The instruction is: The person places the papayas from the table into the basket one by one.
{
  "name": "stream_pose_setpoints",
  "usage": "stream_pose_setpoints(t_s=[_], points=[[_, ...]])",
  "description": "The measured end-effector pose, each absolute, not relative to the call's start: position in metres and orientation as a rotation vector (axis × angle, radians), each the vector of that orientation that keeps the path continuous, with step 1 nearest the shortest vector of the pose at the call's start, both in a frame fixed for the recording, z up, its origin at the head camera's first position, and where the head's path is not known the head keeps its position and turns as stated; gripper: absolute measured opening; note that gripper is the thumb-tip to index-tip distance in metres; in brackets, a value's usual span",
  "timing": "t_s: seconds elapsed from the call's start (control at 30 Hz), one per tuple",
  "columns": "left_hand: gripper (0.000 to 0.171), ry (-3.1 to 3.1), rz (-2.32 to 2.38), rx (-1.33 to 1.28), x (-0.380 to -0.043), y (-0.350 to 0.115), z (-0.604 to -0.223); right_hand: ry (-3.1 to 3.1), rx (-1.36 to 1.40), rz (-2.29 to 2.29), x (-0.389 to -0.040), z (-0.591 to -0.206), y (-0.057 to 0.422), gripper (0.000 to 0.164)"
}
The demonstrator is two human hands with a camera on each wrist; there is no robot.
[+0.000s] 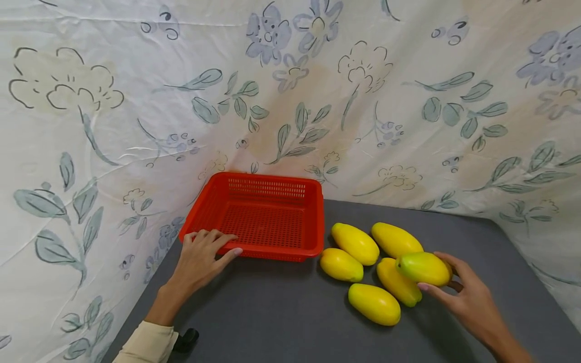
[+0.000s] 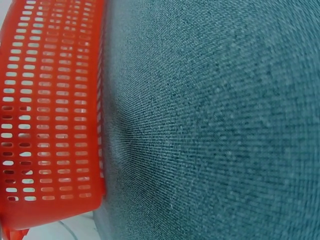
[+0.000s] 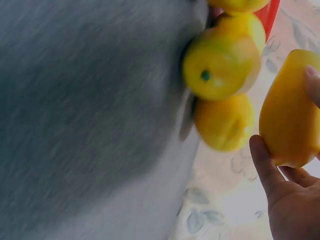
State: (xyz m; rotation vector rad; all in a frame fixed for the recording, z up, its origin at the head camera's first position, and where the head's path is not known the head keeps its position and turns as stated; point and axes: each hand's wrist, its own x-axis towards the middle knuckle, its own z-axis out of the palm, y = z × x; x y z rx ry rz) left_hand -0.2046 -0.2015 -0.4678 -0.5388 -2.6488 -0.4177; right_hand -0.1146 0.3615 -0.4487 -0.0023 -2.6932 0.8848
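My right hand (image 1: 472, 297) holds a yellow papaya (image 1: 424, 268) with a greenish end, thumb on one side and fingers on the other. In the right wrist view the same papaya (image 3: 290, 112) is lifted apart from the others. Below and left of it on the table lie several more papayas (image 1: 374, 304), grouped to the right of a red plastic basket (image 1: 313, 247). My left hand (image 1: 199, 259) grips the basket's near left rim, fingers over the edge and thumb in front. The left wrist view shows the basket's slotted wall (image 2: 55, 115), but not the fingers.
A dark grey cloth-like surface (image 1: 272, 312) covers the table. Flower-patterned fabric (image 1: 290, 131) hangs behind and at both sides, close to the basket's back and left. A small black object (image 1: 186, 340) shows by the left sleeve.
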Motion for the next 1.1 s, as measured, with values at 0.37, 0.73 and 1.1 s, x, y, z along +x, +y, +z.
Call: stream_pose_setpoints(t_s=[0.37, 0.73, 1.1], points=[[0.044, -2.643, -0.432, -0.538, -0.205, -0.202, -0.468, -2.656, 0.100, 0.985, -0.123, -0.437, 0.329, 0.090], [0.045, -2.642, -0.433, -0.532, -0.206, -0.200, -0.466, -2.647, 0.170, 1.042, -0.127, -0.431, 0.305, 0.083], [0.043, -2.608, -0.447, -0.545, -0.207, -0.199, -0.465, -2.647, 0.237, 1.147, -0.135, -0.426, 0.283, 0.081]])
